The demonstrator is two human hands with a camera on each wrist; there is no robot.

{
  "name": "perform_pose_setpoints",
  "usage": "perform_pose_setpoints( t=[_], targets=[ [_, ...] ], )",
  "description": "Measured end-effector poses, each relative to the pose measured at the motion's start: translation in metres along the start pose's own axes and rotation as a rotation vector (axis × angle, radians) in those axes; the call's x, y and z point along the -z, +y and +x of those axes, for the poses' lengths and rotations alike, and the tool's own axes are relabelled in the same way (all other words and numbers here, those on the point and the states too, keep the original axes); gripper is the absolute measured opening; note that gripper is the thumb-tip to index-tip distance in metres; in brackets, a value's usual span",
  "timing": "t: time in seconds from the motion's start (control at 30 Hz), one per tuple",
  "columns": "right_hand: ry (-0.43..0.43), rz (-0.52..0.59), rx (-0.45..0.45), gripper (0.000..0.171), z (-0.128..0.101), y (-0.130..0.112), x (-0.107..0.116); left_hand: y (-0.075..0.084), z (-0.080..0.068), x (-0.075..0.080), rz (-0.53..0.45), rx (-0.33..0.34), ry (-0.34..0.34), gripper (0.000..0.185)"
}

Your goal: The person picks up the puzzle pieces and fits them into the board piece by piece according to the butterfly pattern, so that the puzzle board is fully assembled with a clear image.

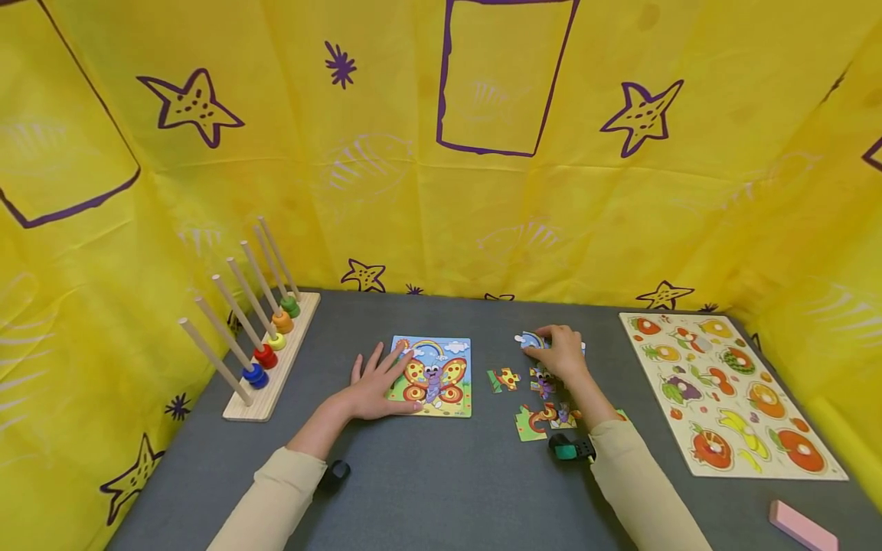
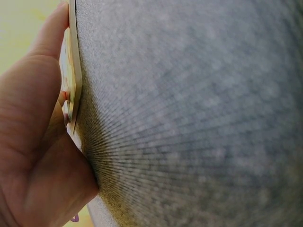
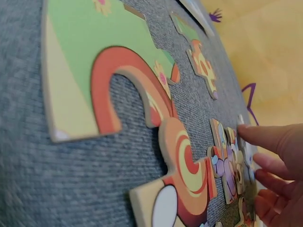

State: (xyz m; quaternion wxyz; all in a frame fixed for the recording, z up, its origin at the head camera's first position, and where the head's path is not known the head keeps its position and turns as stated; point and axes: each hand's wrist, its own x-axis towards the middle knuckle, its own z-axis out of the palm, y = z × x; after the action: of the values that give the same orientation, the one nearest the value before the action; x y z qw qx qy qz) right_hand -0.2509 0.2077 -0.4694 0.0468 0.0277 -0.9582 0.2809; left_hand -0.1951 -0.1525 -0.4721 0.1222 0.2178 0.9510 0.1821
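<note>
My left hand (image 1: 375, 389) lies spread over the left part of a square butterfly picture board (image 1: 455, 375), thumb along its near edge. In the left wrist view, the thumb (image 2: 49, 35) rests at the thin board's edge (image 2: 75, 61). My right hand (image 1: 563, 353) pinches a blue rainbow puzzle piece (image 1: 529, 340) between thumb and bent fingers, partly hiding it. Nearer me are loose puzzle pieces: a green and yellow wing piece (image 1: 505, 379), a purple butterfly piece (image 1: 542, 383) and a green corner piece (image 1: 529, 423). The right wrist view shows the fingers (image 3: 272, 163) behind these pieces.
A wooden peg stand (image 1: 276, 375) with coloured rings is on the left. On the right lies a fruit puzzle board (image 1: 723, 398), with a pink block (image 1: 802, 526) nearer me. Yellow patterned cloth (image 1: 413, 191) hangs around the grey table (image 1: 441, 482).
</note>
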Motion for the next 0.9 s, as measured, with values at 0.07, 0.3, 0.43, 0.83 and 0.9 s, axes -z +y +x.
perform_pose_setpoints(
  t=[0.07,0.3,0.43,0.83,0.9],
  targets=[
    [-0.009,0.014,-0.016,0.045,0.000,0.000,0.001,0.001,-0.001,0.000,-0.003,0.001,-0.005,0.096],
    [0.007,0.111,-0.060,0.044,-0.001,0.000,0.001,0.002,-0.001,0.001,-0.002,0.000,0.001,0.095],
    [0.073,0.179,-0.014,0.033,-0.005,-0.002,0.000,0.003,-0.002,0.001,-0.003,0.001,-0.002,0.095],
    [0.012,0.539,-0.084,0.025,-0.004,-0.043,-0.021,0.003,-0.001,0.003,-0.015,0.011,-0.012,0.096],
    [-0.018,0.576,-0.088,0.025,-0.003,-0.052,-0.029,0.003,-0.001,0.003,-0.016,0.013,-0.014,0.096]
  ],
)
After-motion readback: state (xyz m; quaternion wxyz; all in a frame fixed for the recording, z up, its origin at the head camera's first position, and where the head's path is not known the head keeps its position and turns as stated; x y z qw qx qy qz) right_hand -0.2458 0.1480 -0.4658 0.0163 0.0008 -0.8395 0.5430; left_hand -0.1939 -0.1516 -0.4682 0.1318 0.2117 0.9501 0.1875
